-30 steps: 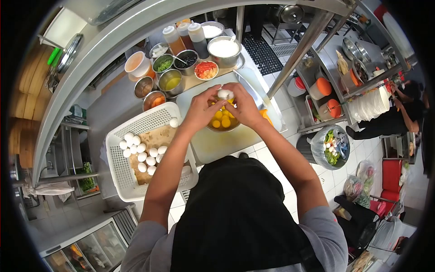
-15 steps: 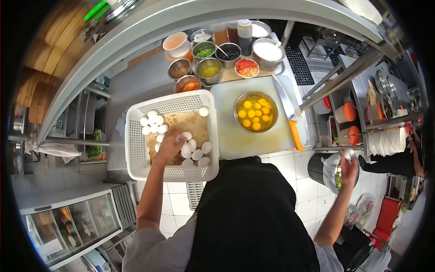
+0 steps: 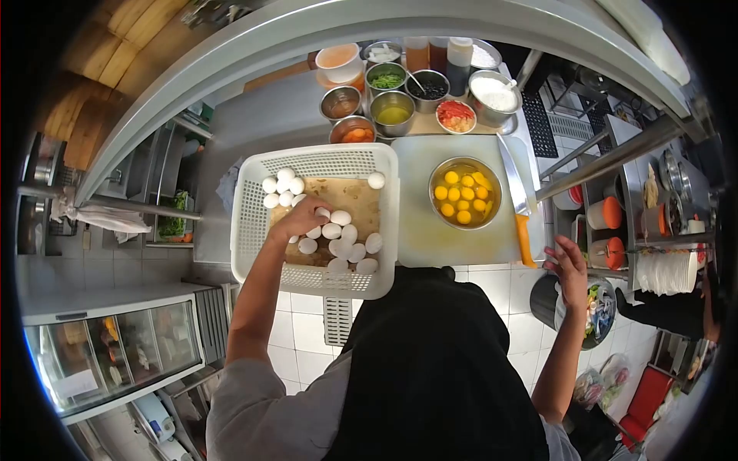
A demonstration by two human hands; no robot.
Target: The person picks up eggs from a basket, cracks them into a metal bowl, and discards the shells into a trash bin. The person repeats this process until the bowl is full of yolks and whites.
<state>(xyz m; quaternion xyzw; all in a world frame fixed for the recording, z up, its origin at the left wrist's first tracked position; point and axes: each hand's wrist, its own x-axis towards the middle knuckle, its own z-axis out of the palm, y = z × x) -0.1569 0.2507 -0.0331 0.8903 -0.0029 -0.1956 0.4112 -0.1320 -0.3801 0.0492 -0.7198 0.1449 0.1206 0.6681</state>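
Observation:
My left hand (image 3: 301, 218) is inside a white plastic basket (image 3: 240, 238), its fingers closed on an egg (image 3: 324, 213). Several loose white eggs (image 3: 355, 253) lie around it on the basket's brown-stained bottom. My right hand (image 3: 567, 267) is raised off the board's right side, near the trash bin, with its fingers apart and nothing in it. A metal bowl (image 3: 498, 201) of cracked eggs with whole yellow yolks (image 3: 464, 194) stands on the white cutting board (image 3: 415, 230). Beside the bowl lies a knife with an orange handle (image 3: 525, 240).
Behind the board stand metal bowls of chopped greens (image 3: 386, 80), yellow liquid (image 3: 393, 114) and red pieces (image 3: 457, 117), plus sauce bottles (image 3: 460, 58). A trash bin (image 3: 547, 300) stands at the lower right. A metal shelf rail (image 3: 369, 17) arches overhead.
My right hand has come up and left from the bin, and the white thing in it is gone. My left hand has taken an egg. The view has shifted.

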